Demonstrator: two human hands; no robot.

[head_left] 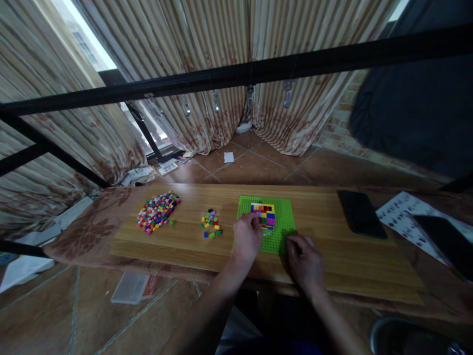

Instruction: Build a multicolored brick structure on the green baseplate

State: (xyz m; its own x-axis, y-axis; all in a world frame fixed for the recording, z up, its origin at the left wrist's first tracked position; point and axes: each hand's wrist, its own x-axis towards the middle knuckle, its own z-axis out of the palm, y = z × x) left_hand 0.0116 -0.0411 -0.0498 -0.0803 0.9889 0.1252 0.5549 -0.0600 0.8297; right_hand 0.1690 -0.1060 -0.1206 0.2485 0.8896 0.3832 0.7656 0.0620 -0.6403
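Note:
A green studded baseplate point(284, 217) lies on the wooden board, with a tight patch of small multicoloured building bricks point(269, 215) joined to it. My left hand point(247, 236) reaches over the plate's left part, its fingertips pinched together at the patch's lower left edge. Whatever sits between those fingertips is hidden. At the plate's lower right corner, my right hand point(306, 264) has curled fingers closed on the edge. To the left lies a small scatter of loose bricks point(211, 223), and farther left a large heap of mixed bricks point(157, 212).
The wooden board point(332, 266) rests on a patterned cloth-covered surface point(88, 227). A black phone point(361, 213) lies at right, near a printed sheet point(402, 217) and another dark device point(443, 241). A black metal bar point(229, 74) crosses above. A clear plastic lid point(129, 287) is on the floor.

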